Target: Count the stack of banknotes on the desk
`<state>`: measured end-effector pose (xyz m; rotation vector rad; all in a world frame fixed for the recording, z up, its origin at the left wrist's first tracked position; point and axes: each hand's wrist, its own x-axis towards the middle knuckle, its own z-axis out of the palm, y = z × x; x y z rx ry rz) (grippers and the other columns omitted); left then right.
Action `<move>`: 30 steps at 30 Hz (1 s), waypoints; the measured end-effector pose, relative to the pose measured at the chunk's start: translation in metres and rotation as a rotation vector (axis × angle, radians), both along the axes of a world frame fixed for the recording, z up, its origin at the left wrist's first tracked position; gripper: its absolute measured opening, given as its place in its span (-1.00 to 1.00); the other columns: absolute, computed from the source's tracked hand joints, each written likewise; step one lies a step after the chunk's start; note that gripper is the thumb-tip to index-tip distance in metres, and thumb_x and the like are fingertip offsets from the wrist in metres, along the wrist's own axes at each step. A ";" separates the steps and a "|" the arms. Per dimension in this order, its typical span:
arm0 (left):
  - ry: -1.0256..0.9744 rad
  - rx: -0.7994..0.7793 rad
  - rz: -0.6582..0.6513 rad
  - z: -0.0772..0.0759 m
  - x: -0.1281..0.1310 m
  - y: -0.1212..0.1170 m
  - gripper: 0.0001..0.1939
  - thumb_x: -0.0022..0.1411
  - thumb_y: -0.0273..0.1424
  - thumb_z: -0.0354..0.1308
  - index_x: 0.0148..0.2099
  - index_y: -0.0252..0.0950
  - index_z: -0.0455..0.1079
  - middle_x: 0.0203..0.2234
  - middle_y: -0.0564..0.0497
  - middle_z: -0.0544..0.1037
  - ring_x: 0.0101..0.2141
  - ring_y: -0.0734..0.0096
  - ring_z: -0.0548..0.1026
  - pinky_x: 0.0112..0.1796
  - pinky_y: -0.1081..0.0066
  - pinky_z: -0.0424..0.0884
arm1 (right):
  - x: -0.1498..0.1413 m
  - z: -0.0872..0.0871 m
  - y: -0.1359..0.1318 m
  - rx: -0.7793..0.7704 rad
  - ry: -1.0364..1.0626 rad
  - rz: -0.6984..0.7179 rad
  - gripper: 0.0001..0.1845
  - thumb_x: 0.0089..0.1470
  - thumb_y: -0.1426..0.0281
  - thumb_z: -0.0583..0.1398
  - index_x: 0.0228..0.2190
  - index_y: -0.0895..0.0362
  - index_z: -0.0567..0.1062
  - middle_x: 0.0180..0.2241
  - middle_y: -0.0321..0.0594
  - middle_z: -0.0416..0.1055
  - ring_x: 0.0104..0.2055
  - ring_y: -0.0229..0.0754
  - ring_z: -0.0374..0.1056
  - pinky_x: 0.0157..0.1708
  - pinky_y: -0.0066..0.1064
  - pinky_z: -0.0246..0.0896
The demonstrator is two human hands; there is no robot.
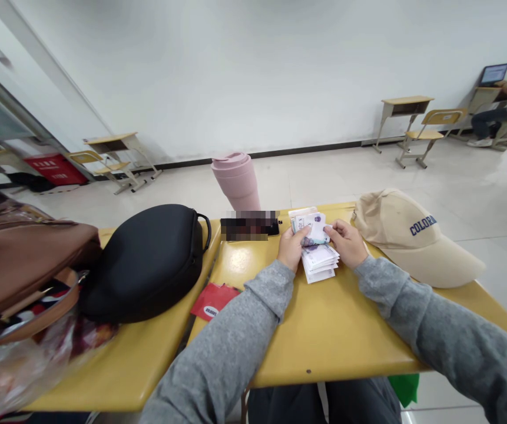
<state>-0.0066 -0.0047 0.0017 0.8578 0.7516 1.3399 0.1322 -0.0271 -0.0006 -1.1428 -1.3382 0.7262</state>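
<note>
My left hand [289, 249] is closed round a stack of banknotes [308, 222], holding it just above the yellow desk. Its thumb presses on the notes' front face. At the stack's right edge, my right hand [349, 244] pinches the top banknote between thumb and fingers. Directly below, a fanned pile of white and purple banknotes [320, 260] rests on the desk, its upper part overlapped by the held stack. A beige cap [398, 232] lies to the right of my right hand. Behind my left hand lies a dark phone [273, 228], partly blurred out.
A pink tumbler [237, 181] stands at the desk's [297, 347] back edge. The red packet [213, 301] lies near my left forearm. Further left are a black case [147, 265], a brown bag [27, 259] and a plastic bag [19, 371]. Someone sits by a laptop [494, 73] at far right.
</note>
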 end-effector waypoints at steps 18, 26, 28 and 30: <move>-0.019 0.002 0.055 -0.001 0.000 0.002 -0.61 -0.13 -0.14 0.30 -0.37 -0.37 0.43 -0.46 -0.04 0.58 -0.44 0.37 0.51 -0.33 0.39 0.38 | 0.000 0.000 -0.003 -0.023 0.069 0.127 -0.70 0.03 0.16 0.13 -0.54 0.11 0.30 -0.68 -0.41 0.11 -0.61 -0.34 0.03 -0.59 -0.44 -0.06; -0.023 0.003 0.055 0.001 0.001 -0.001 -0.62 -0.11 -0.16 0.29 -0.34 -0.38 0.44 -0.47 -0.03 0.57 -0.44 0.37 0.51 -0.32 0.37 0.37 | -0.004 0.000 -0.003 -0.016 0.158 0.161 -0.74 0.02 0.17 0.16 -0.45 0.12 0.34 -0.66 -0.44 0.13 -0.64 -0.38 0.00 -0.63 -0.47 -0.10; -0.024 0.004 0.058 0.000 0.001 0.000 -0.62 -0.12 -0.16 0.29 -0.36 -0.38 0.43 -0.48 -0.02 0.57 -0.45 0.38 0.50 -0.33 0.38 0.37 | -0.003 0.000 -0.003 -0.019 0.164 0.168 -0.74 0.02 0.17 0.16 -0.45 0.12 0.34 -0.66 -0.44 0.13 -0.64 -0.38 0.00 -0.64 -0.47 -0.11; -0.026 0.007 0.057 0.001 0.001 0.000 -0.61 -0.13 -0.15 0.30 -0.36 -0.37 0.43 -0.48 -0.03 0.57 -0.46 0.40 0.50 -0.35 0.40 0.37 | -0.003 -0.001 -0.002 -0.020 0.163 0.168 -0.74 0.02 0.17 0.17 -0.44 0.12 0.34 -0.66 -0.44 0.13 -0.64 -0.39 0.00 -0.64 -0.47 -0.11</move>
